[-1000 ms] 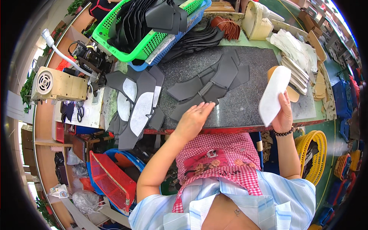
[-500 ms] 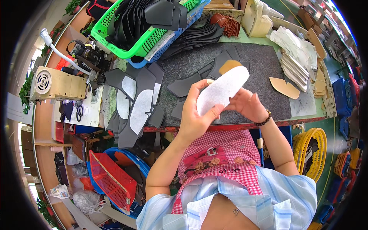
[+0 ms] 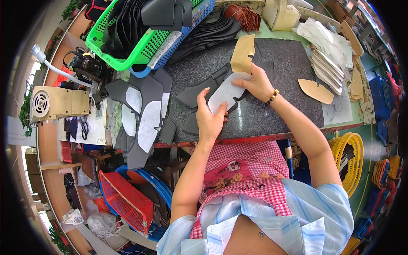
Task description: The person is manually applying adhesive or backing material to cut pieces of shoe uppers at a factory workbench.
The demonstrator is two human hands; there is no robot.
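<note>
**Both hands on a white liner at a cluttered bench**

A dark stone slab (image 3: 280, 102) topped the bench. Nearest, the left hand (image 3: 210, 120) pressed flat on the white liner's (image 3: 227, 91) lower end. The right hand (image 3: 256, 83) pinched its upper edge over grey pieces (image 3: 199, 91). A tan piece (image 3: 243, 53) lay just beyond; farther off stood a green basket (image 3: 127, 55).

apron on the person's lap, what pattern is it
Red-and-white check apron, clearest in the head view.

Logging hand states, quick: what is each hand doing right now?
Left hand: fingers flat, pressing the white liner piece onto the dark stone slab.
Right hand: fingers curled on the liner's far end, holding it down.
</note>
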